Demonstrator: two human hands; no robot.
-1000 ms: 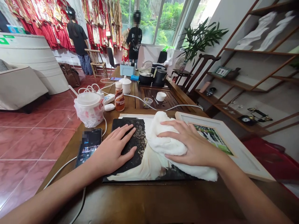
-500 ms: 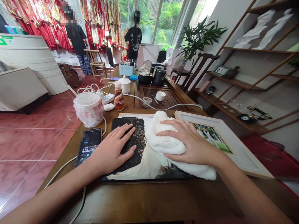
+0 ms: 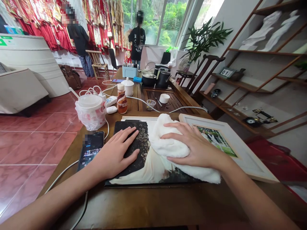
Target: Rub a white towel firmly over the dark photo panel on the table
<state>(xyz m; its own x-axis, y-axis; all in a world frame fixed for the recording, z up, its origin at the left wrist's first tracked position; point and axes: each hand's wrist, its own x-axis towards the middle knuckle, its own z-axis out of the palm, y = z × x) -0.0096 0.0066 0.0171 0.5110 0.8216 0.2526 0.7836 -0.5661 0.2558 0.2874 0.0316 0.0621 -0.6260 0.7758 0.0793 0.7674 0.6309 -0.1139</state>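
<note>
A dark printed picture panel [image 3: 136,163] with a pale draped fabric image lies flat on the wooden table. My left hand [image 3: 117,151] rests on its left part, fingers spread and holding nothing. A fluffy white cloth [image 3: 163,140] is bunched over the panel's right part, one end trailing toward the right. Over that cloth is my right hand [image 3: 192,145], its fingers curved around and pressing on it. The cloth hides much of the panel's right half. Right of it, partly behind my right hand, lies a white-framed photo [image 3: 240,163].
A phone [image 3: 91,148] with a cable lies left of the panel. Behind stand a bag-wrapped tub [image 3: 91,110], a brown-labelled bottle [image 3: 122,100], a white lidded cup [image 3: 128,86] and a tea tray [image 3: 177,99]. Two people stand near hanging red garments [image 3: 103,25]. Shelves [image 3: 240,83] rise at right.
Almost nothing differs. Both hands keep their places on the panel and cloth, with only a very slight shift of the view.
</note>
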